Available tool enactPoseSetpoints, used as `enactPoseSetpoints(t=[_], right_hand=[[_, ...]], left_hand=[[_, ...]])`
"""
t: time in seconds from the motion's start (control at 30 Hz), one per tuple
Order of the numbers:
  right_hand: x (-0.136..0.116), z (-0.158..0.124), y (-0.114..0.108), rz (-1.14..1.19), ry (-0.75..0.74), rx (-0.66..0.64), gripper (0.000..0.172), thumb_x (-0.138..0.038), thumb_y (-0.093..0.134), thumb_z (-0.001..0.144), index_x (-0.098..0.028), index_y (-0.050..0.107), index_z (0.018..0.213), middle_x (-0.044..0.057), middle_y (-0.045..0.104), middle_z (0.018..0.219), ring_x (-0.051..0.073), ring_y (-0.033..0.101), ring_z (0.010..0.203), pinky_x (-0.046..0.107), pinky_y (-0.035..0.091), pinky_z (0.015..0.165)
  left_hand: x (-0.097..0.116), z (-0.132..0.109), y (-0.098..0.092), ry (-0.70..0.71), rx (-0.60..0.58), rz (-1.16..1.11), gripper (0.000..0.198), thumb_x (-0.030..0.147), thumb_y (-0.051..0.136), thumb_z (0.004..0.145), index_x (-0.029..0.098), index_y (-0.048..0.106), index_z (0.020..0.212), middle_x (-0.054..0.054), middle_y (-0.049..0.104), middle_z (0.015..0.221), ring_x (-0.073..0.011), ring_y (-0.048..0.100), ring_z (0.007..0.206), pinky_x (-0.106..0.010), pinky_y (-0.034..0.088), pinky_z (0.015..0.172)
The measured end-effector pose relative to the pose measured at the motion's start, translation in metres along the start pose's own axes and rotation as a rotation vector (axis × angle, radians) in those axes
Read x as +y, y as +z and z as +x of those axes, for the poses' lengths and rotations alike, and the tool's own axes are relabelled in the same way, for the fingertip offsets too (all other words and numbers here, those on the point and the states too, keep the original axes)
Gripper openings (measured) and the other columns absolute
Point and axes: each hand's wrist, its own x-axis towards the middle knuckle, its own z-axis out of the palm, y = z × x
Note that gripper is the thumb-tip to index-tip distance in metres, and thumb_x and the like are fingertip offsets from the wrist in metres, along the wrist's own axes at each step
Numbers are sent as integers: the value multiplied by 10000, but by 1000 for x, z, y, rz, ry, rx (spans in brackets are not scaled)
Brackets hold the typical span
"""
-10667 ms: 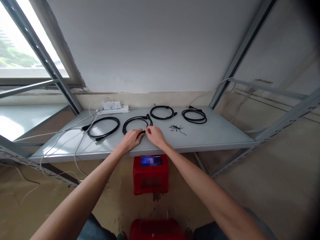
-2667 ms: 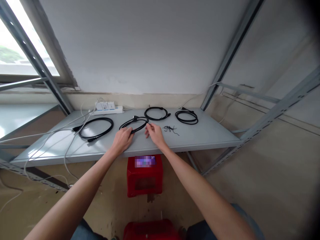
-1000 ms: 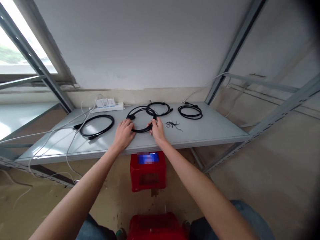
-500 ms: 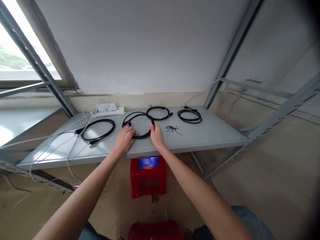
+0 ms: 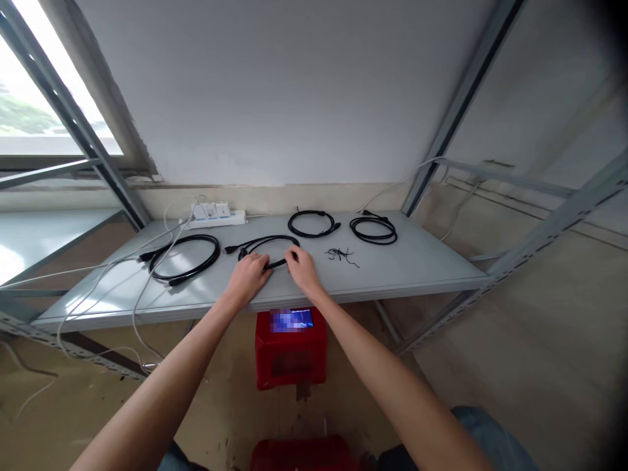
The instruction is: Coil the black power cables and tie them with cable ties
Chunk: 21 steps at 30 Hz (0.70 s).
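Observation:
A coiled black cable (image 5: 269, 238) lies near the front edge of the grey shelf (image 5: 392, 268), its plug end pointing left. My left hand (image 5: 249, 273) is closed on the near left side of this coil. On its right side, my right hand (image 5: 300, 267) grips the loop between thumb and fingers. Another black coil (image 5: 216, 252) rests to the left, with a white cord across it. Behind my right hand sits a third coil (image 5: 314, 234), and a fourth (image 5: 373, 241) is farther right. Short black ties (image 5: 341, 254) are piled right of my right hand.
A white power strip (image 5: 216, 217) with plugged-in adapters stands at the back left, and white cords hang over the front edge. Metal uprights flank the shelf. Below is a red stool (image 5: 291, 360) with a lit phone (image 5: 299, 319) on it.
The held coil has come lower and toward me, looking flatter, with its plug end now out to the left. The left coil has shifted slightly left. Both hands stay on the held coil.

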Motion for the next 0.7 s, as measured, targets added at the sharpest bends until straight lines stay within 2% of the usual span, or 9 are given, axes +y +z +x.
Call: enactPoseSetpoints(t=[0.07, 0.13, 0.23, 0.3, 0.37, 0.43, 0.5, 0.6, 0.7], right_hand=[[1, 1, -1, 15, 41, 103, 267, -309, 400, 988, -246, 441, 732, -55, 434, 586, 155, 461, 617, 244, 373, 625], [0, 0, -1, 6, 49, 168, 261, -302, 357, 1008, -251, 434, 764, -53, 424, 609, 160, 446, 620, 253, 365, 629], [-3, -3, -1, -59, 25, 239, 215, -295, 328, 1031, -249, 502, 913, -29, 507, 719, 174, 493, 673, 270, 389, 666], [-4, -7, -9, -158, -12, 282, 178, -265, 363, 1016, -238, 527, 1080, 15, 585, 874, 193, 555, 772, 286, 422, 711], [0, -12, -28, -326, -72, 303, 235, -213, 423, 980, -223, 521, 1193, 74, 611, 1050, 219, 589, 909, 308, 447, 762], [7, -16, -59, -541, -120, 291, 261, -163, 463, 950, -214, 541, 1194, 110, 605, 1140, 248, 585, 1011, 329, 455, 806], [16, -18, -95, -747, -90, 280, 250, -170, 526, 942, -193, 556, 1189, 135, 611, 1149, 279, 579, 1045, 363, 455, 849], [29, -18, -142, -957, -17, 227, 290, -312, 628, 963, -155, 560, 1198, 175, 627, 1164, 321, 579, 1070, 398, 444, 876], [39, -15, -163, -1005, 91, 89, 300, -406, 676, 957, -166, 594, 1117, 146, 676, 1066, 317, 594, 1047, 372, 430, 842]], left_hand=[[-2, 1, 1, 61, 52, -37, 225, 321, 531, 990, 197, 678, 874, -111, 711, 922, -287, 637, 1020, -371, 469, 881], [-5, 3, 4, 110, 50, -87, 348, 351, 467, 1030, 193, 677, 801, -106, 689, 865, -284, 608, 1029, -388, 461, 926], [-11, 6, 11, 120, 4, -167, 415, 358, 433, 1043, 188, 694, 769, -105, 662, 819, -275, 581, 973, -385, 468, 895], [-15, 8, 15, 119, -5, -205, 399, 357, 455, 1030, 186, 712, 778, -107, 655, 829, -275, 558, 954, -390, 467, 891], [-18, 9, 19, 118, -2, -232, 388, 369, 474, 1017, 190, 719, 775, -106, 652, 847, -274, 536, 947, -392, 468, 888], [-20, 10, 21, 129, 7, -246, 360, 367, 494, 1004, 195, 724, 788, -103, 651, 863, -275, 524, 952, -392, 466, 892], [-20, 11, 21, 144, 10, -247, 321, 345, 512, 989, 196, 732, 809, -101, 652, 871, -279, 516, 962, -395, 460, 894], [-20, 12, 21, 152, 8, -245, 316, 347, 520, 983, 191, 730, 806, -105, 653, 873, -286, 512, 968, -404, 453, 890], [-18, 12, 20, 146, 9, -243, 362, 376, 494, 1000, 183, 726, 799, -109, 653, 866, -286, 510, 952, -413, 453, 885]])
